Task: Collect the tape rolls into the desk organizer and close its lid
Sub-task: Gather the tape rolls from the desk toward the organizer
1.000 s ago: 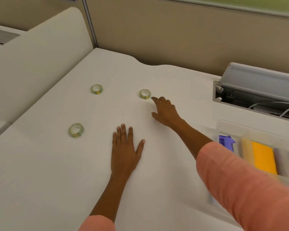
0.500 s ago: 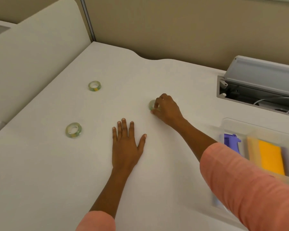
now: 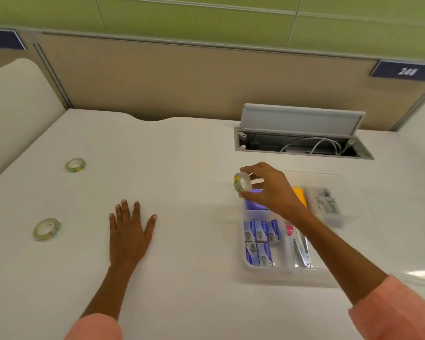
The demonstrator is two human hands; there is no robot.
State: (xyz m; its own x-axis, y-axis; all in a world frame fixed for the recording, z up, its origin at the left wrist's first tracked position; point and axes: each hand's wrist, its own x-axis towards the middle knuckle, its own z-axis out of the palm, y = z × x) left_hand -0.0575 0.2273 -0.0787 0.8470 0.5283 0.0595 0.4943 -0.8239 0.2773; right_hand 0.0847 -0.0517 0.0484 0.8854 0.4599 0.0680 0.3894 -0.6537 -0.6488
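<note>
A person's two bare hands reach over a white table (image 3: 182, 148), seen from above. A clear organizer (image 3: 263, 268) sits on the table, its lid off the compartments.

The right hand (image 3: 271, 190) hovers above the organizer's far left corner. Its grip pinches a tape roll (image 3: 241, 182) between thumb and fingertips, the roll held on edge, clear of the table.

The left hand (image 3: 129, 231) lies flat on the table well to the left of the organizer, palm down, fingers spread, holding nothing.

Two more tape rolls lie flat on the table far to the left of the organizer, beyond the left hand: a far roll (image 3: 75, 165) and a near roll (image 3: 46, 229), well apart from each other.

Inside the organizer, small blue boxes (image 3: 259, 233) fill a left compartment. An orange item (image 3: 298, 193) shows behind the right wrist; much of the rest is blurred.

Behind the organizer, a cable hatch (image 3: 302, 146) in the table stands open with white cables inside. Both sleeves are salmon pink.
</note>
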